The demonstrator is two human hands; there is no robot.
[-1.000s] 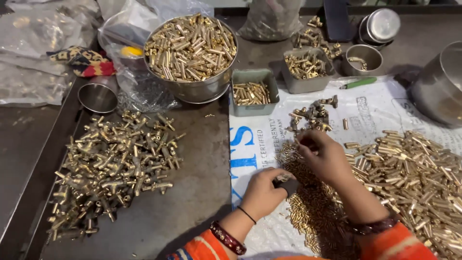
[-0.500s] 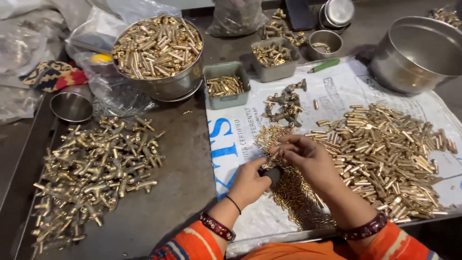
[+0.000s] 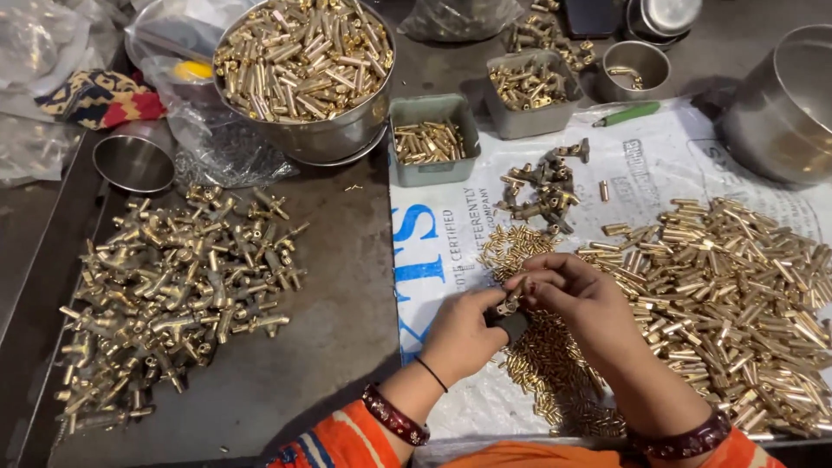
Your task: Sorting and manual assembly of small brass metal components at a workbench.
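Between the two hands, a small brass fitting (image 3: 508, 303) sits low over a white printed sheet (image 3: 659, 173). Its long side tilts, top end up toward the right and low end down toward the left. The sheet lies on a dark metal table (image 3: 329, 329). The left hand (image 3: 464, 334) is curled shut around a small dark tool (image 3: 511, 325) just under the fitting. The right hand (image 3: 576, 295) pinches the top of the fitting with its fingertips (image 3: 527, 279). Tiny brass pins (image 3: 546, 364) lie under the hands. A big heap of brass tubes (image 3: 737, 295) lies to the right, and brass tee pieces (image 3: 173, 295) lie to the left. A steel bowl (image 3: 308, 74) full of brass tubes stands at the far side
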